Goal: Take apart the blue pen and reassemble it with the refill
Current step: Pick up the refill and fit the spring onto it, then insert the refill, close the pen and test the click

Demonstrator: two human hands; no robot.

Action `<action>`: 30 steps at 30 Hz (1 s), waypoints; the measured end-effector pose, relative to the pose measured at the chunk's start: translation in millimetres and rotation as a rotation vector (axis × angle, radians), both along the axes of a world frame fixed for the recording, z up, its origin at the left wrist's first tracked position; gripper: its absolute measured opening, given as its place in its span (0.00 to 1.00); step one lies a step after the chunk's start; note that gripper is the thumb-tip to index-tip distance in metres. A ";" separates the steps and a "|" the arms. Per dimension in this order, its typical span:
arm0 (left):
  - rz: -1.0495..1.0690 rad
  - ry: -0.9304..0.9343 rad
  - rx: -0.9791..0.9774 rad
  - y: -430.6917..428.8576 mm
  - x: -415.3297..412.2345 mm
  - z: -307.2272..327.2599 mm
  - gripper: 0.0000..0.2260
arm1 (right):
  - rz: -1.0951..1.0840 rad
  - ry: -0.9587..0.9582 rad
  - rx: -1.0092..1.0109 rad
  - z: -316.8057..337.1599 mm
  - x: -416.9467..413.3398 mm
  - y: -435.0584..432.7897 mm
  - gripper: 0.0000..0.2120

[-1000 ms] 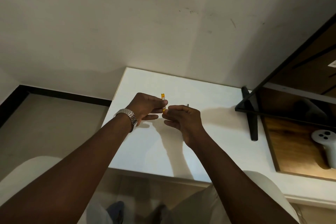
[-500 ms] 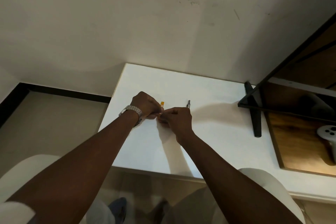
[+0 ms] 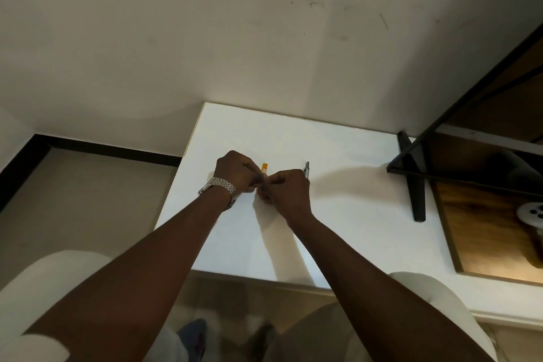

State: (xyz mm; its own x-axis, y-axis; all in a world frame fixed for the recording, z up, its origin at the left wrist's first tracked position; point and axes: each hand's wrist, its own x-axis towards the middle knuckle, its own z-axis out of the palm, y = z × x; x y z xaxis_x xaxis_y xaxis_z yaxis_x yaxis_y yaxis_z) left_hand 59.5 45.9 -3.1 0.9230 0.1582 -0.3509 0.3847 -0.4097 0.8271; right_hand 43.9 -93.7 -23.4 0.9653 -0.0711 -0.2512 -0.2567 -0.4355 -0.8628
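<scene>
Nearest the camera, both bare forearms reach forward from the lower corners and converge over the white desk [image 3: 338, 214], above the person's pale-trousered knees. The left wrist wears a metal-link watch [image 3: 221, 186]. The left hand [image 3: 237, 172] is curled with its fingers pressed together, pinching an orange pen piece [image 3: 264, 168] whose short end sticks up just beyond the fingertips. The right hand [image 3: 289, 190] is likewise closed, its fingertips meeting those of the left at the same spot; whether it grips the orange piece or some smaller part cannot be told, since the fingers hide the join. Just beyond the right hand's knuckles a slim grey metal part [image 3: 307, 169] pokes out; whether it lies on the desk or is held cannot be told. Nothing blue is visible.

Against the picture of a second ago, the hands have moved closer together and sit tighter, knuckle to knuckle, and less of the orange piece now shows above the left fingers. The view has also tilted a little, so the desk sits lower in the picture.

Farther right, a black stand foot [image 3: 414, 185] rests on the desk, with a wooden board [image 3: 482, 238] carrying a white controller [image 3: 530, 214] at the edge. Behind rises a scuffed pale wall [image 3: 235, 38].
</scene>
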 end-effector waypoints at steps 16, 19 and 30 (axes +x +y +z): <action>-0.133 -0.148 0.221 -30.3 -7.2 8.8 0.09 | 0.054 0.031 -0.686 15.9 34.9 -70.1 0.19; -0.159 -0.121 0.190 -42.2 -9.3 8.4 0.10 | 0.032 0.072 -0.650 14.2 39.4 -65.7 0.14; -0.204 0.030 -0.059 -63.9 -24.6 2.7 0.14 | -0.226 0.105 -0.002 24.3 29.9 -72.4 0.03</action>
